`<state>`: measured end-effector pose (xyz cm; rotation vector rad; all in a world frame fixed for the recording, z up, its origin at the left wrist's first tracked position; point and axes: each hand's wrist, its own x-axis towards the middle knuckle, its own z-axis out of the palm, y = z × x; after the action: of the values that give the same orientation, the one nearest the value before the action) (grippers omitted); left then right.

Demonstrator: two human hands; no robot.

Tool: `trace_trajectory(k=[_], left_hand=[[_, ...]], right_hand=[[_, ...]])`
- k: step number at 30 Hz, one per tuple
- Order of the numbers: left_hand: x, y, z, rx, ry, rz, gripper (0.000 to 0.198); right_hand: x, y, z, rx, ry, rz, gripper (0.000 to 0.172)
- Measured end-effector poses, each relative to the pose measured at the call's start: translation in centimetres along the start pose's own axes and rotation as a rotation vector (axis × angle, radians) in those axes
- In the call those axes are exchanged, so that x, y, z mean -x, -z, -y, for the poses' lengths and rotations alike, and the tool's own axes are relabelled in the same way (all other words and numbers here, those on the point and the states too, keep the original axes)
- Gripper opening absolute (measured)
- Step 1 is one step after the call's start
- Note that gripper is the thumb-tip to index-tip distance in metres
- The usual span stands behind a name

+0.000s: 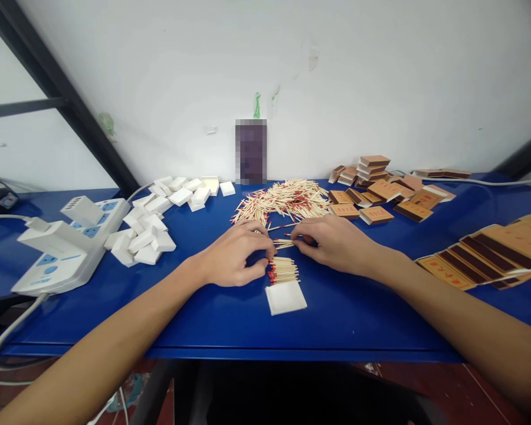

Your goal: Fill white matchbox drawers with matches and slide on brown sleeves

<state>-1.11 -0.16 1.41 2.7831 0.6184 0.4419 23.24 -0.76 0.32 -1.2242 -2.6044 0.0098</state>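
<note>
Both hands meet over a small group of wooden matches (284, 242) with red heads. My left hand (239, 254) is curled, its fingertips closed at the left ends of these matches; the exact grip is partly hidden. From the other side, my right hand (336, 243) pinches their right ends between thumb and fingers. Just below, a neat row of matches (285, 270) lies side by side, heads to the left. Nearer the front edge is a flat white matchbox tray (287, 297). Behind the hands spreads a large loose heap of matches (292, 199).
White trays (148, 233) lie jumbled on the left, beside a power strip (77, 248) with plugged-in chargers. Orange-brown matchbox sleeves (384, 190) are piled at back right, with flattened sleeves (482, 254) at far right. A pixelated dark rectangle (251, 151) stands against the wall.
</note>
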Motion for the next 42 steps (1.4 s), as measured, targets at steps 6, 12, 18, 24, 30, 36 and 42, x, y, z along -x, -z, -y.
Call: trace_trajectory(k=[6, 12, 18, 24, 30, 36, 42], left_hand=[[-0.1, -0.2, 0.4, -0.013, -0.018, -0.104, 0.019], [0.0, -0.5, 0.7, -0.094, 0.03, -0.053, 0.03], [0.0, -0.7, 0.5, -0.072, 0.015, 0.048, 0.039], [-0.2, -0.3, 0.4, 0.007, -0.039, 0.034, 0.032], [-0.1, -0.5, 0.6, 0.03, -0.073, -0.053, 0.028], [-0.2, -1.0, 1.3, -0.079, -0.009, -0.171, 0.027], [-0.3, -1.1, 1.4, -0.118, -0.01, -0.166, 0.027]], right_hand=[[0.1, -0.1, 0.2, -0.027, 0.062, 0.008, 0.017], [0.1, 0.2, 0.2, 0.038, -0.02, -0.048, 0.019], [-0.1, -0.1, -0.4, 0.121, -0.111, -0.021, 0.017], [-0.3, -0.5, -0.7, 0.089, -0.088, -0.029, 0.015], [0.0, -0.3, -0.9, 0.159, -0.101, -0.088, 0.026], [0.1, -0.2, -1.5, 0.204, -0.109, -0.085, 0.031], [-0.4, -0.7, -1.9, 0.166, -0.059, -0.07, 0.025]])
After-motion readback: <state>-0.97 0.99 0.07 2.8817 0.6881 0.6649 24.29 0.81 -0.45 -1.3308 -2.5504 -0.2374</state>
